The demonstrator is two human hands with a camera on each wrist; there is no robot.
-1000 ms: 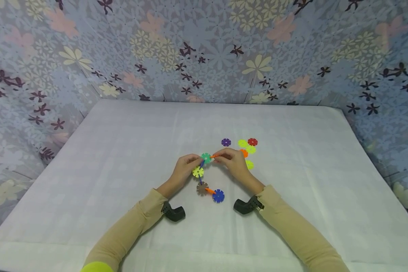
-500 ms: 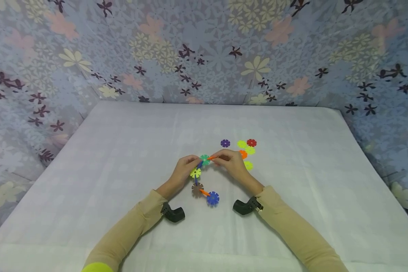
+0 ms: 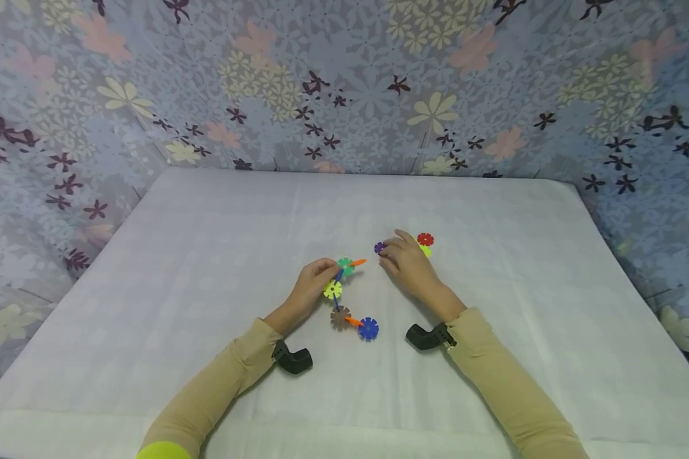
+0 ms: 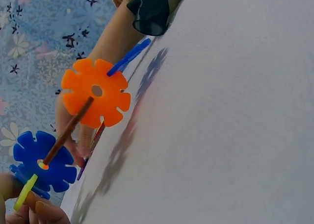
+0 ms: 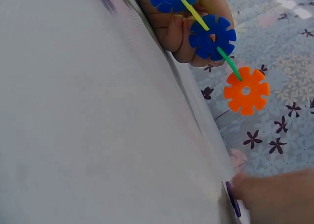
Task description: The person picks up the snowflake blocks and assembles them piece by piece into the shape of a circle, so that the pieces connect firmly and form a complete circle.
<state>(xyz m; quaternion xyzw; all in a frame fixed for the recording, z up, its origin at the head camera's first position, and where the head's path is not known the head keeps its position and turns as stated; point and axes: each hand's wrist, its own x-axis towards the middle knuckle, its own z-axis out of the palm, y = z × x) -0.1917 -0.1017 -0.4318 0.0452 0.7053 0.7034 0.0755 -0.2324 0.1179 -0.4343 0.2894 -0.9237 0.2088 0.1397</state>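
Right hand (image 3: pixel 411 266) at the purple disc (image 3: pixel 379 248); left hand (image 3: pixel 310 288) pinches the disc chain (image 3: pixel 332 289).
Right fingertips seem to touch the purple disc at their 9 o'clock; whether they pinch it is unclear. In head view it lies at 2 o'clock from the left hand, right hand nearer. Chain runs roughly 12 to 6, orange disc (image 3: pixel 358 262) at its upper end.
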